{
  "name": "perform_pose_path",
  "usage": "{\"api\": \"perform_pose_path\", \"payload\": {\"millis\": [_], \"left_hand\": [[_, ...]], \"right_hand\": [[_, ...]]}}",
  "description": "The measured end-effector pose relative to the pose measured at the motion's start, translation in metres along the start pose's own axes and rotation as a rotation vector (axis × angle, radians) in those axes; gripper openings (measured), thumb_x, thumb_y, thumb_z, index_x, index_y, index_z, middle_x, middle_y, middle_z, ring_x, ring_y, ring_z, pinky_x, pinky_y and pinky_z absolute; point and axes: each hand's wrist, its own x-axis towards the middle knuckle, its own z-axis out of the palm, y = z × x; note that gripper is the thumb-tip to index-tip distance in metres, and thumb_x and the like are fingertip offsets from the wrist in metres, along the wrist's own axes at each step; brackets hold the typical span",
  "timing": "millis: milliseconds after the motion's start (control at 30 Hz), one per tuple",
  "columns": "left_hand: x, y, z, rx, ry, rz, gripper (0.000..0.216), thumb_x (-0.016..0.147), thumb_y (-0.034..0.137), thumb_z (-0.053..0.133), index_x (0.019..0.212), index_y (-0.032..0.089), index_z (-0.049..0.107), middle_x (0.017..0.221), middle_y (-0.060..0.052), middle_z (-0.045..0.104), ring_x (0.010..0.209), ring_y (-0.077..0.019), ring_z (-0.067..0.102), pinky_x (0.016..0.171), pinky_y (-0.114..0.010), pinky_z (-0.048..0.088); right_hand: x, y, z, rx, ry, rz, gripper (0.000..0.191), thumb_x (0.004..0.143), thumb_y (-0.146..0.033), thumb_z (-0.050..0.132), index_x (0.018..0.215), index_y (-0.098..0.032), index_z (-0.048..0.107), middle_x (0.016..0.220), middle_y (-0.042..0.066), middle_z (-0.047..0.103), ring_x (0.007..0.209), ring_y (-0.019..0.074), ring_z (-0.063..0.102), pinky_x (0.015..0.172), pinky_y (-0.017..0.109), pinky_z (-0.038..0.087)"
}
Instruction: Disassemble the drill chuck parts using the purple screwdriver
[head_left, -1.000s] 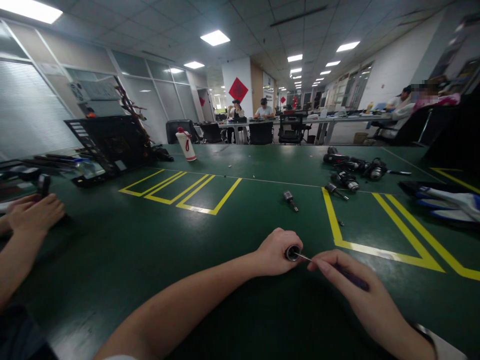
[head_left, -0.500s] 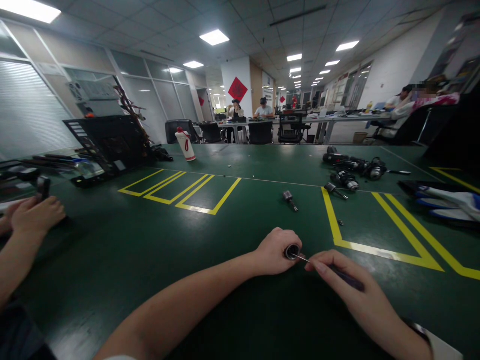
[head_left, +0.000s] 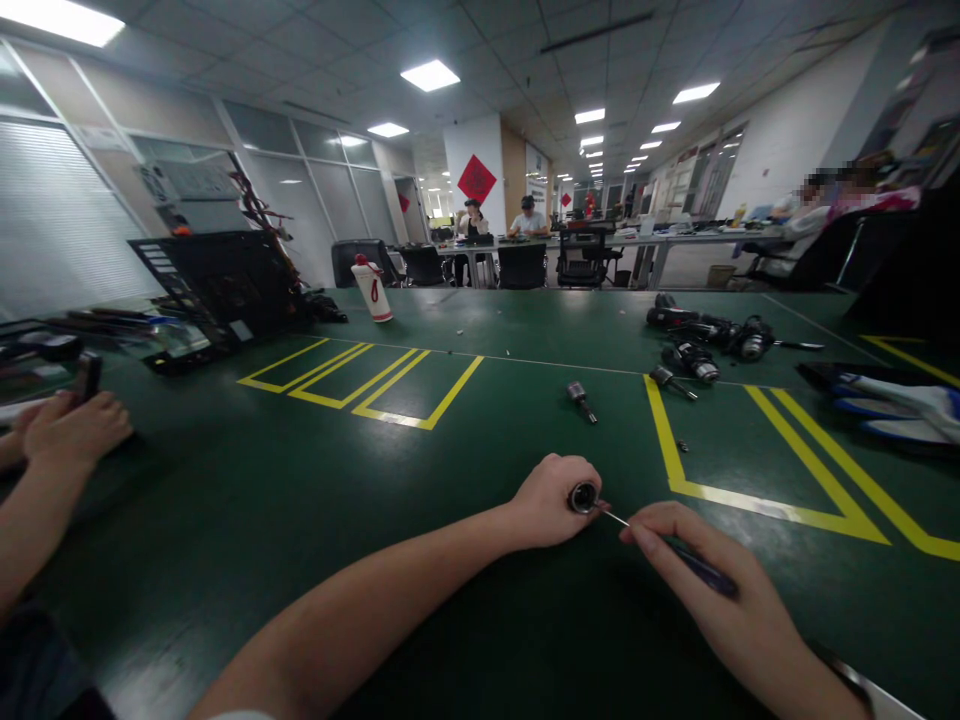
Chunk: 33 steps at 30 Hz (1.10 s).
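Note:
My left hand (head_left: 553, 500) is closed around a small black cylindrical part (head_left: 583, 497), whose open round end faces the camera. My right hand (head_left: 694, 570) pinches a thin screwdriver (head_left: 679, 553) with a dark handle. Its metal tip reaches into the open end of the cylindrical part. Both hands rest low on the green table (head_left: 300, 480), near its front edge.
A loose chuck-like part (head_left: 579, 397) lies mid-table. Several black tool parts (head_left: 701, 345) sit at the back right by yellow floor-tape lines (head_left: 757, 500). Another person's hands (head_left: 71, 425) rest at the left edge. A white bottle (head_left: 373, 288) and a black case (head_left: 217, 290) stand behind.
My right hand has drawn slightly back to the right, so more of the screwdriver shaft shows. The left hand and its part have barely moved.

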Motion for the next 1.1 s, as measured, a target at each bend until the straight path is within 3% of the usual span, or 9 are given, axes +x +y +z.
{"api": "perform_pose_path", "payload": {"millis": [333, 567, 833, 1100], "left_hand": [[-0.0004, 0.0028, -0.003, 0.003, -0.005, -0.032, 0.015, 0.078, 0.029, 0.062, 0.077, 0.017, 0.052, 0.077, 0.002, 0.058, 0.073, -0.0129, 0.055, 0.072, -0.027, 0.039], [-0.001, 0.0004, -0.0003, -0.001, 0.011, -0.015, 0.016, 0.078, 0.029, 0.062, 0.079, 0.017, 0.053, 0.078, 0.002, 0.058, 0.074, -0.0127, 0.055, 0.072, -0.026, 0.038], [0.0007, -0.0006, -0.0007, 0.001, -0.033, 0.002, 0.019, 0.076, 0.033, 0.063, 0.078, 0.017, 0.054, 0.076, 0.001, 0.059, 0.072, -0.0132, 0.054, 0.072, -0.027, 0.038], [-0.0004, 0.0023, -0.0013, -0.071, 0.095, -0.053, 0.024, 0.077, 0.037, 0.063, 0.072, 0.017, 0.052, 0.072, 0.001, 0.057, 0.066, -0.0117, 0.051, 0.069, -0.027, 0.04]], "right_hand": [[0.0011, -0.0042, -0.0025, 0.008, 0.033, 0.024, 0.018, 0.085, -0.033, 0.052, 0.079, -0.022, 0.066, 0.076, 0.003, 0.067, 0.072, 0.0201, 0.066, 0.061, 0.029, 0.054], [-0.0011, -0.0027, -0.0024, -0.017, 0.071, -0.046, 0.015, 0.084, -0.03, 0.053, 0.077, -0.023, 0.064, 0.075, 0.003, 0.065, 0.071, 0.0197, 0.065, 0.062, 0.03, 0.053], [0.0005, -0.0004, 0.0043, -0.023, 0.026, -0.082, 0.012, 0.086, -0.027, 0.051, 0.081, -0.023, 0.061, 0.081, 0.003, 0.064, 0.077, 0.019, 0.064, 0.067, 0.03, 0.054], [-0.0004, -0.0011, 0.0029, -0.002, 0.034, -0.094, 0.01, 0.084, -0.026, 0.054, 0.081, -0.024, 0.062, 0.081, 0.003, 0.066, 0.077, 0.02, 0.066, 0.068, 0.032, 0.055]]}}
